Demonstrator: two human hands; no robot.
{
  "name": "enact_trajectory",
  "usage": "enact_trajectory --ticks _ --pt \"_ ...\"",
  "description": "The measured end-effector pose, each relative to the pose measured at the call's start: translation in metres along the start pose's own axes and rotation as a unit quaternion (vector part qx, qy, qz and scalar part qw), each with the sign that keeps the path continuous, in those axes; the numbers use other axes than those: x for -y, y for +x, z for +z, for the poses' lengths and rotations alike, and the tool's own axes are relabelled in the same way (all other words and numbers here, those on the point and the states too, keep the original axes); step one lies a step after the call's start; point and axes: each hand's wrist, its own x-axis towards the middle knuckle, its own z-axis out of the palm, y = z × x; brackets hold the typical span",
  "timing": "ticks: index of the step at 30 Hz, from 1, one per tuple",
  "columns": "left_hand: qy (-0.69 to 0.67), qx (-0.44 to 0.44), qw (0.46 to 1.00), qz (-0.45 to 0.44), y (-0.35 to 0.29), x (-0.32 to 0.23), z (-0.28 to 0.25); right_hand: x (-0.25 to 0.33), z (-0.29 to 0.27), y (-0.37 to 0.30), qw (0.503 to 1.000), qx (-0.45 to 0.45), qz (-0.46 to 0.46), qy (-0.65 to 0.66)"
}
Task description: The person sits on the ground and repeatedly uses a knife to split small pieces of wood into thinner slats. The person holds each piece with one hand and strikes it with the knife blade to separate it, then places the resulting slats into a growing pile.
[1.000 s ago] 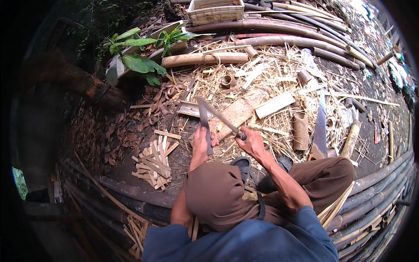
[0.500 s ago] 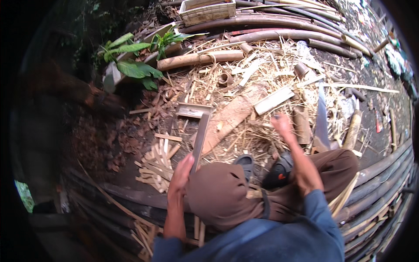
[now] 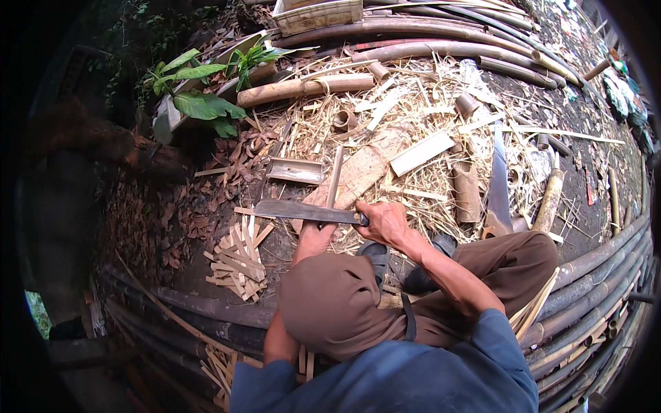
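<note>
My right hand (image 3: pixel 387 221) is closed round the dark handle of a machete (image 3: pixel 292 209). Its broad blade reaches leftward, lying across a narrow bamboo strip (image 3: pixel 336 177). Just below the blade, my left hand (image 3: pixel 314 239) grips the strip's near end; the blade hides part of those fingers. The strip's far end points away from me over a flat wooden board (image 3: pixel 365 168). Left of my hands lies a pile of short split bamboo sticks (image 3: pixel 237 261). A split bamboo half (image 3: pixel 296 170) rests beyond the blade, and a paler one (image 3: pixel 421 153) lies on the shavings.
A handsaw (image 3: pixel 498 179) stands at the right beside a bamboo tube (image 3: pixel 465 191). Shavings (image 3: pixel 427 89) cover the middle ground. Bamboo poles (image 3: pixel 441 48) lie at the back with a crate (image 3: pixel 317 15); more poles (image 3: pixel 585 275) run beside me. A leafy plant (image 3: pixel 200 103) grows back left.
My right hand has come left and nearer, bringing the machete across the strip. My left hand has moved forward and right, and the strip has shifted with it.
</note>
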Motion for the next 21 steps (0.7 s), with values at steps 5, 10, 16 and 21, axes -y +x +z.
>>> enact_trajectory --ticks 5,10,16,21 --pt "0.087 0.031 0.996 0.015 -0.040 -0.003 -0.016 -0.098 0.013 0.017 0.974 -0.066 0.212 0.042" --pt "0.178 -0.067 0.981 0.034 -0.020 0.083 -0.052 -0.082 -0.033 0.015 0.963 -0.063 0.255 0.065" --pt "-0.116 0.054 0.992 -0.023 -0.005 -0.023 0.000 -0.030 -0.011 -0.007 0.979 0.061 0.178 0.077" --pt "-0.203 0.108 0.973 -0.013 -0.014 -0.020 -0.002 -0.008 0.002 -0.015 0.996 0.048 0.072 0.025"
